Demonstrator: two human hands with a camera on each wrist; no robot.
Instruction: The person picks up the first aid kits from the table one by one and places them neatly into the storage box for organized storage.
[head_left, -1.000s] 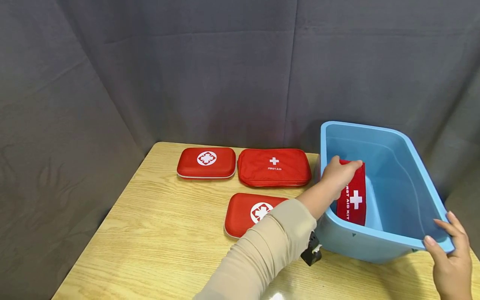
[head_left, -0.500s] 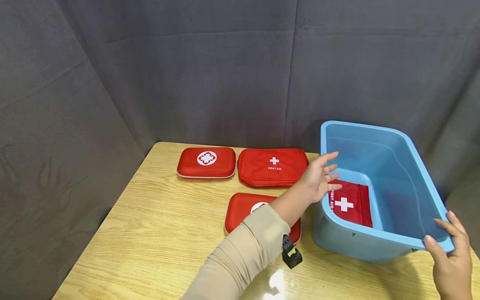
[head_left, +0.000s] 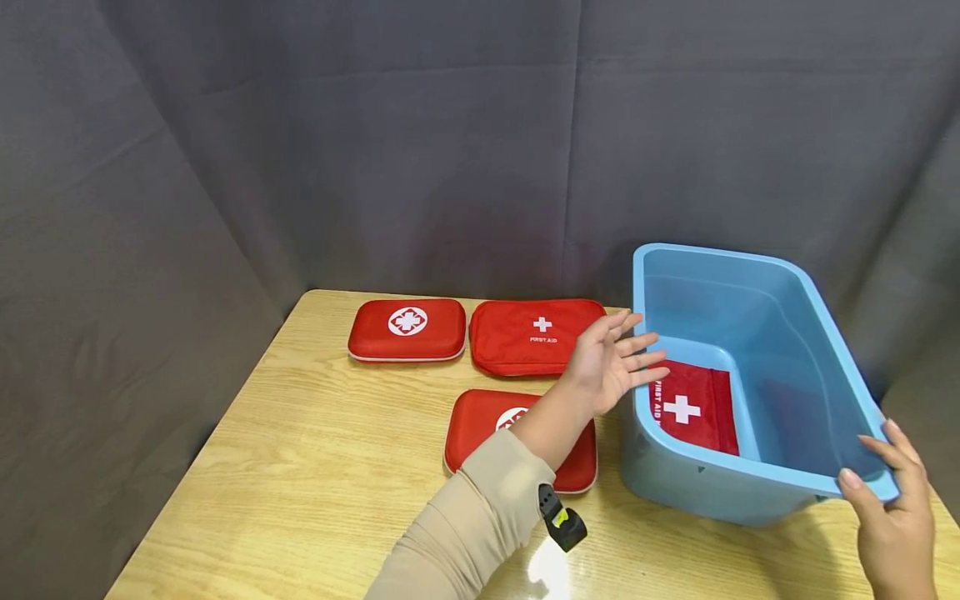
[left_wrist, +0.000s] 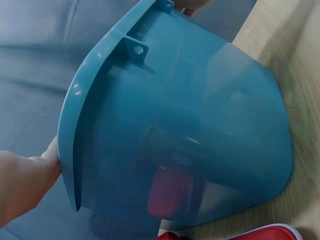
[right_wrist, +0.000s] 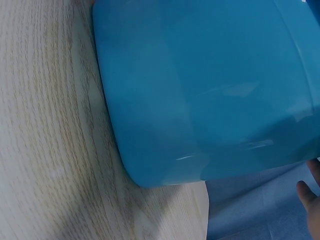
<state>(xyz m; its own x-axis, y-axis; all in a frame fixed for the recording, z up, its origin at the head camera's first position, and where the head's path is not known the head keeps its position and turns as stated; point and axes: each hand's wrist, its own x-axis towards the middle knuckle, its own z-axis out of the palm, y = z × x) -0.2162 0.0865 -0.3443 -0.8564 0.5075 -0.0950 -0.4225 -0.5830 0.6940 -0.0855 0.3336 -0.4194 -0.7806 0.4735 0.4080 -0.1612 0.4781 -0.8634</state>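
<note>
My left hand (head_left: 606, 368) is held beside the left rim of a blue plastic bin (head_left: 731, 492), fingers spread and nothing in them. In the left wrist view the same hand (left_wrist: 25, 182) appears at the bin's rim; whether it touches is hard to tell. My right hand (head_left: 897, 512) grips the near right corner of the rim, with the thumb on the near side. Inside the bin, a red first aid kit pouch (head_left: 701, 425) with a white cross lies flat on the floor. Under my left forearm sits a red hard first aid case (head_left: 476, 429), partly covered.
Toward the back of the wooden table (head_left: 315, 467) lie another red hard case (head_left: 375, 337) and a soft red first aid bag (head_left: 502, 337). A grey curtain (head_left: 435, 167) hangs behind the table. The bin stands at the table's right side.
My left hand has let go of the red pouch, which now lies flat in the bin, and has drawn back leftward out over the rim. The right hand keeps its grip.
</note>
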